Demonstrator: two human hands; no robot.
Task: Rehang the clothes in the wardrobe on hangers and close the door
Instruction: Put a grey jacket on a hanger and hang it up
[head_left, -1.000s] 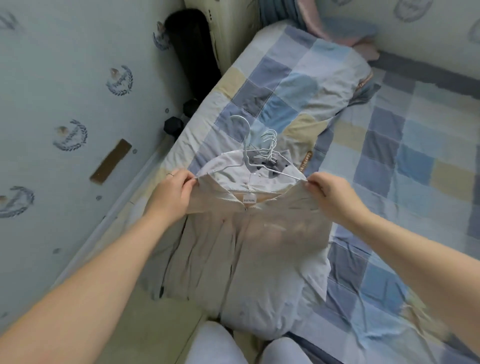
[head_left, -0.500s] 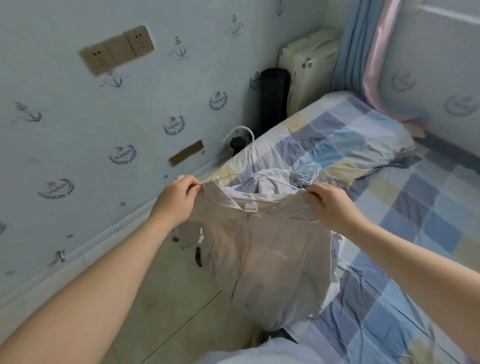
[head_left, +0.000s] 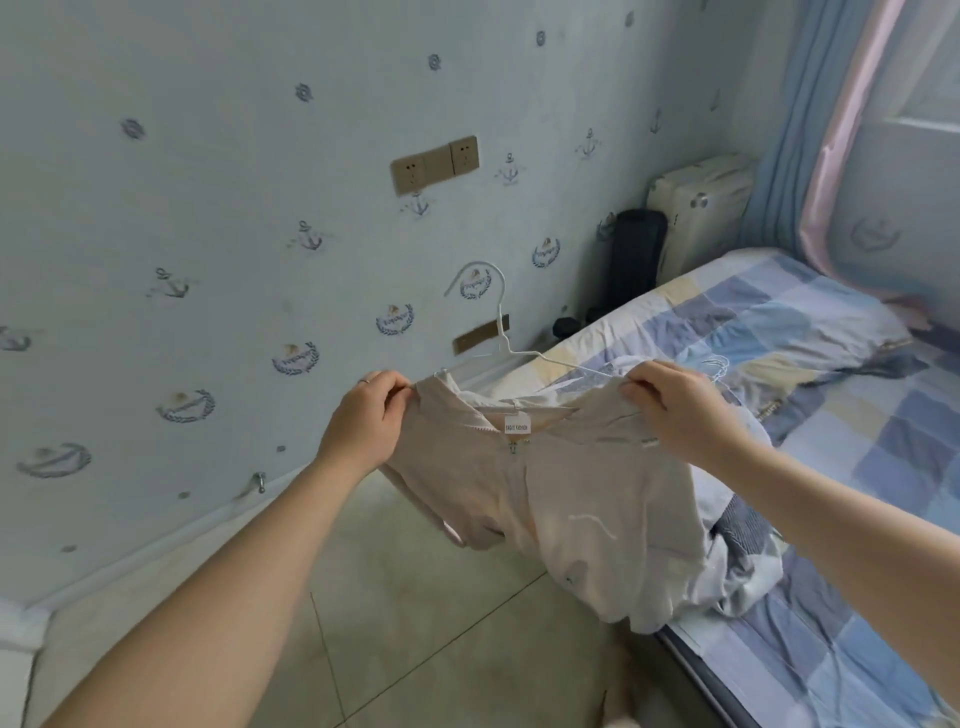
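Pale floor tiles (head_left: 415, 597) lie nearest, beneath two bare forearms. The left grip (head_left: 363, 421) pinches one shoulder of the beige garment (head_left: 571, 493), fingers curled on the cloth, and the right grip (head_left: 675, 405) pinches the other shoulder. The garment hangs in the air between them on a white wire hanger (head_left: 501, 312). Its hook stands above the collar. Just beyond is the checked bed (head_left: 857, 519). Farther back, the anchor-print wall (head_left: 208, 208) carries sockets (head_left: 435, 163), and a blue curtain (head_left: 779, 130) hangs in the corner.
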